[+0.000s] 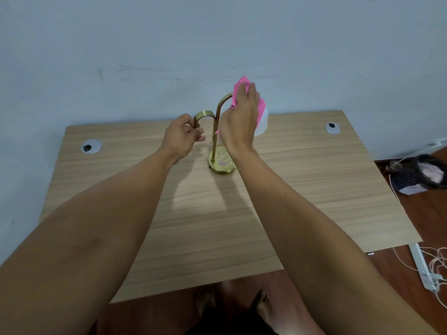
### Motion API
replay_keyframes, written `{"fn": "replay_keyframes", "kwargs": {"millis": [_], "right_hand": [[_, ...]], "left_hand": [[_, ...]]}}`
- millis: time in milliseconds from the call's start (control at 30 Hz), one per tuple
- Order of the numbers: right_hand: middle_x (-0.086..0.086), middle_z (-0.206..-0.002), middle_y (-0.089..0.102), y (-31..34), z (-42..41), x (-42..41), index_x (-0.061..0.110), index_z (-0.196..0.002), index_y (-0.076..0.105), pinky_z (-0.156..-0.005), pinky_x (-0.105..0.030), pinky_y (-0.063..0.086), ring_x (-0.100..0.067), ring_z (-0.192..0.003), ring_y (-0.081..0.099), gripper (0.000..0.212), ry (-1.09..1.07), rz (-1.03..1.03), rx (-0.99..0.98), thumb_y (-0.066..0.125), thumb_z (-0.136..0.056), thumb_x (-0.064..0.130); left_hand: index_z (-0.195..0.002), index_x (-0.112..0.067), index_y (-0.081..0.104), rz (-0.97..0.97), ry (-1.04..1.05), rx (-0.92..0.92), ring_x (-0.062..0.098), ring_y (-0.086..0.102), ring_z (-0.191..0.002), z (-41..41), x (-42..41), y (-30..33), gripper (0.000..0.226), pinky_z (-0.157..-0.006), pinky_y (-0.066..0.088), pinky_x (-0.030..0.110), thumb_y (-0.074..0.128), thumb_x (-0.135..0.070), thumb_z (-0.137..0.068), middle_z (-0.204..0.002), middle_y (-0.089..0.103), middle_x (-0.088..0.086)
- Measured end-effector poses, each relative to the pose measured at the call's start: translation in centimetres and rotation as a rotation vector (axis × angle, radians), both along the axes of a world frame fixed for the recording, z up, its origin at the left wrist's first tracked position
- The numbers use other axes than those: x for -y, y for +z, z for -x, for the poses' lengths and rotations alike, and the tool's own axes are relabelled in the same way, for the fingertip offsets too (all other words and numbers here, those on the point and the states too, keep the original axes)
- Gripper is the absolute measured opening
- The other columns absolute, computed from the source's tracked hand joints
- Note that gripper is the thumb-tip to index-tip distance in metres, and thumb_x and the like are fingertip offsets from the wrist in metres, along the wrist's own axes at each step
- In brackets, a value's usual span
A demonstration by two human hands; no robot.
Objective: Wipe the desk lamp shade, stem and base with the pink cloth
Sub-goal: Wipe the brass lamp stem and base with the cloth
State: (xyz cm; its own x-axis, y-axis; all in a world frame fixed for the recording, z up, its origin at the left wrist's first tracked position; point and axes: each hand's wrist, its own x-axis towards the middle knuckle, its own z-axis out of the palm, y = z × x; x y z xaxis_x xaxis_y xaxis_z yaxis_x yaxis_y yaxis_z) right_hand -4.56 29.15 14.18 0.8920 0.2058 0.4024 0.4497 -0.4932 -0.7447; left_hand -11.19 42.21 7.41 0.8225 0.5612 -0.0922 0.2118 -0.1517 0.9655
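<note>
Right grip (242, 110): pressing the bright pink cloth (262, 106) on the white dome shade (264, 122), directly beneath.
Left grip (181, 136): curled round the brass handle loop (204, 115).
Brass stem (214, 143): upright between them, nearer my right; round base (222, 165) on the wooden worktop (302, 180).

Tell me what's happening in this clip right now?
A person is cleaning a brass desk lamp on a wooden desk. The right hand presses the pink cloth over the white shade, wiping it. The left hand grips the lamp's shorter curved arm to steady it. The round base sits flat on the desk, with some scribble-like marks showing on it; neither hand is on it.
</note>
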Motion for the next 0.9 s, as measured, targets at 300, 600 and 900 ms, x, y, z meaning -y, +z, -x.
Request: {"fn": "replay_keyframes", "kwargs": {"millis": [300, 600, 900], "right_hand": [[-0.016, -0.164, 0.034, -5.6, 2.9, 1.4, -0.005, -0.152, 0.04, -0.103, -0.018, 0.036, -0.028, -0.157, 0.019, 0.075, 0.355, 0.211, 0.126, 0.047, -0.079, -0.019], [-0.006, -0.093, 0.067, -8.3, 4.3, 4.3, 0.02, -0.09, 0.071, -0.071, -0.039, 0.055, -0.033, -0.093, 0.069, 0.031, -0.188, -0.348, -0.802, 0.048, -0.107, 0.032], [0.004, -0.146, 0.059, -4.9, 3.9, -0.7, 0.026, -0.15, 0.049, -0.116, -0.033, 0.043, -0.008, -0.135, 0.053, 0.047, 0.17, -0.442, -0.425, 0.041, -0.107, 0.012]], "left_hand": [[-0.092, -0.009, 0.056, -0.013, -0.035, 0.026, 0.023, 0.077, -0.076, -0.4, -0.7, -0.8, 0.013, -0.086, 0.058, 0.042, 0.067, -0.006, -0.097, -0.073, 0.065, 0.006], [-0.092, -0.014, 0.058, -0.01, 0.008, 0.019, 0.026, 0.079, -0.084, -0.6, -0.6, -0.9, 0.011, -0.074, 0.057, 0.029, 0.067, -0.009, -0.097, -0.095, 0.069, 0.012], [-0.12, -0.021, 0.066, -0.559, -0.016, 0.217, 0.022, 0.064, -0.079, 0.4, 0.3, 0.0, 0.022, -0.075, 0.055, 0.039, 0.053, -0.031, -0.106, -0.086, 0.064, -0.002]]}}
